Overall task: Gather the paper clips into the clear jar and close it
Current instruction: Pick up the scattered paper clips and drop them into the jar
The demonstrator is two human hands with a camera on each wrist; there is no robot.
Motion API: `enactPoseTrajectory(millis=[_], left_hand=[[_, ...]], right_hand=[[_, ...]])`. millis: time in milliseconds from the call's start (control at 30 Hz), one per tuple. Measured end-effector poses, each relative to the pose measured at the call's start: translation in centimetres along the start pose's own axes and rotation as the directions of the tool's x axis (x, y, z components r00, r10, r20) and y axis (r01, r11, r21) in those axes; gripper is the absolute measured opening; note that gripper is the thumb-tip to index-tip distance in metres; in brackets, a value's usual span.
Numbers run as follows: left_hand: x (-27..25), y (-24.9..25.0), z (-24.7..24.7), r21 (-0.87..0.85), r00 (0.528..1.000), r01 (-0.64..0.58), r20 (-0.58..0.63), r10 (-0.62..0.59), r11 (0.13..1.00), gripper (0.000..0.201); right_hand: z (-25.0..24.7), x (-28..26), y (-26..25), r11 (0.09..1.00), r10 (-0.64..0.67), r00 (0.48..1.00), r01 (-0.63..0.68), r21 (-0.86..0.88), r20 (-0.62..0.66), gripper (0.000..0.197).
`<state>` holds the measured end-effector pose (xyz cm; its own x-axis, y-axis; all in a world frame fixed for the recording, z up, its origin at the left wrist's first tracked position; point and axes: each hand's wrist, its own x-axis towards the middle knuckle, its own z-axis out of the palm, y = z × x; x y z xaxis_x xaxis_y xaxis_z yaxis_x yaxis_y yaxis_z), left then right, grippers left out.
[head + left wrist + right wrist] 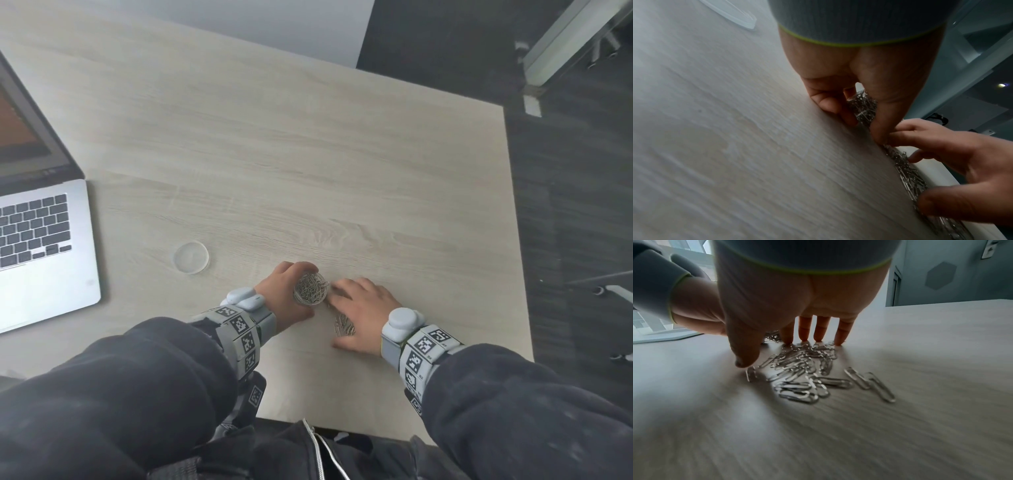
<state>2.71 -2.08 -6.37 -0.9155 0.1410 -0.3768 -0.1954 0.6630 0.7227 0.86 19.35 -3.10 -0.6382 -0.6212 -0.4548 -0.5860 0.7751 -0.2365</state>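
Worktop [308, 154] fills most of what we see, pale wood grain, w/ an open laptop [41, 240] at its left edge. Our left hand [284, 294] is curled round the clear jar [310, 289], thumb on the near side, fingers wrapped behind; jar stands upright on the worktop, mouth open, packed w/ silver clips. Our right hand [366, 311] sits just right of the jar, palm down, fingers spread and straight, tips touching the worktop; thumb reaches toward us. Under that palm lies the loose pile of paper clips [807, 369], flat on the wood, a couple strayed off to the right side of the pile. Lid [191, 257], clear and round, lies flat well left of the jar, nr the laptop's front corner.
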Motion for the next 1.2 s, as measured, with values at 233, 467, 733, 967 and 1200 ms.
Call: enactPoseTrajectory(millis=[233, 467, 733, 967, 1200], left_hand=[[0.0, 0.1, -0.1, 0.010, 1.000, 0.002, 0.010, -0.002, 1.000, 0.072], [0.1, 0.2, -0.3, 0.013, 1.000, 0.006, 0.020, -0.006, 1.000, 0.072], [0.0, 0.2, -0.4, 0.023, 0.999, 0.015, 0.031, -0.016, 1.000, 0.072], [-0.1, 0.3, -0.5, 0.023, 0.999, 0.025, 0.037, -0.026, 0.999, 0.072], [-0.1, 0.5, -0.4, 0.019, 0.999, 0.028, 0.034, -0.029, 0.999, 0.071]], right_hand=[[0.5, -0.9, 1.9, 0.996, -0.060, 0.997, 0.064, 0.062, -0.053, 0.069], [0.6, -0.9, 1.7, 0.995, -0.082, 0.996, 0.083, 0.057, -0.025, 0.068], [1.1, -0.8, 2.6, 0.990, -0.035, 0.987, 0.056, 0.133, -0.155, 0.030], [0.4, -1.6, 2.8, 0.981, 0.143, 0.985, -0.129, 0.147, -0.092, 0.066], [0.9, -0.8, 2.1, 0.966, 0.152, 0.981, -0.122, 0.226, -0.119, 0.023]])
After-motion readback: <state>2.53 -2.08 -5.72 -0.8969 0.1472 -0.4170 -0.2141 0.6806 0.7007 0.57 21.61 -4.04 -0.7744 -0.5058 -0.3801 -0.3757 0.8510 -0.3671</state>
